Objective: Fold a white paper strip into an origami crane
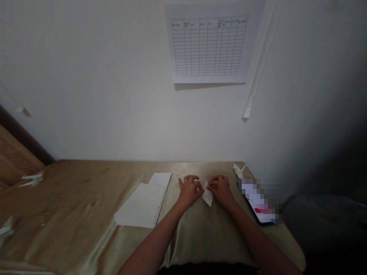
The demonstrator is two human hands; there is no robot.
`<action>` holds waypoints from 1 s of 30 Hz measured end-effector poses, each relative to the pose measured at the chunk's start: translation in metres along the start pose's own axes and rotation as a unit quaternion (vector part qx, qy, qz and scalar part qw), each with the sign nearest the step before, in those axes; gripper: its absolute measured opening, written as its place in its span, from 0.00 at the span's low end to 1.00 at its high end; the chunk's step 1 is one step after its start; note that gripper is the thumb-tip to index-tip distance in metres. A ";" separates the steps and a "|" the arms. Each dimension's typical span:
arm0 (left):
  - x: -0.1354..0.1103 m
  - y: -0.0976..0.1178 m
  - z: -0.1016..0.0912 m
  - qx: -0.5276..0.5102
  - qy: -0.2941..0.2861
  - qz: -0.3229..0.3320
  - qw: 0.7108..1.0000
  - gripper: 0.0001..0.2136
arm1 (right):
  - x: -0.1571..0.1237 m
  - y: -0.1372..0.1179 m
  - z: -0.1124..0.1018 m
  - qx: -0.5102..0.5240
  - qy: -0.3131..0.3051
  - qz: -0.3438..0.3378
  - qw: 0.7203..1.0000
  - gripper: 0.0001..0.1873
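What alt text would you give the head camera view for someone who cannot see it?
A left hand and right hand pinch a small folded paper on a tan table. Loose sheets lie left; a phone right.

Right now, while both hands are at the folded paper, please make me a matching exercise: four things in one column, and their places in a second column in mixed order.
Things
1. small folded paper
2. lined sheets
3. phone
4. grid sheet

Places
A. on the wall, above the table
B. at the right edge of the table
C. pinched between the left hand and the right hand
D. flat on the table, to the left of the left hand

Pairs: 1-C, 2-D, 3-B, 4-A
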State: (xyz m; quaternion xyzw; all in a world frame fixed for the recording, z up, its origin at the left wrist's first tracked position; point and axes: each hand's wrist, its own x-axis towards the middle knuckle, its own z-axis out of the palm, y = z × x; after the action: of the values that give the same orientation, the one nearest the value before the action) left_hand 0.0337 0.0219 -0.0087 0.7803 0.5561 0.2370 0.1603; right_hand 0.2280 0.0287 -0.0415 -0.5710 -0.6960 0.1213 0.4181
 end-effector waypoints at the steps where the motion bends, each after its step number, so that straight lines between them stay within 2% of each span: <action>1: -0.001 0.000 0.001 0.002 0.001 0.001 1.000 0.03 | -0.001 0.000 0.000 -0.008 -0.006 0.000 1.000 0.06; 7: -0.003 -0.001 -0.002 0.001 0.003 0.014 1.000 0.09 | -0.002 -0.002 -0.008 -0.027 -0.042 0.008 0.999 0.15; 12: -0.003 -0.001 -0.009 0.003 -0.029 0.026 0.999 0.03 | -0.002 -0.001 -0.020 -0.009 -0.099 -0.012 0.995 0.05; 16: -0.004 -0.002 -0.014 0.006 -0.042 0.023 0.999 0.02 | -0.002 0.000 -0.029 0.009 -0.132 -0.018 0.991 0.03; 24: -0.005 -0.004 -0.019 0.020 -0.078 0.028 0.996 0.13 | -0.001 -0.001 -0.043 0.021 -0.243 -0.005 0.970 0.09; 30: -0.009 -0.001 -0.022 0.029 -0.090 0.032 0.995 0.13 | -0.001 -0.002 -0.046 0.020 -0.271 -0.004 0.962 0.12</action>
State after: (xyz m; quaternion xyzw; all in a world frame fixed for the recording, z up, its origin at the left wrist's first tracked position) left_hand 0.0188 0.0135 0.0078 0.8201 0.5208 0.1548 0.1797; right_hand 0.2597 0.0130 -0.0116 -0.5056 -0.7832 0.2834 0.2254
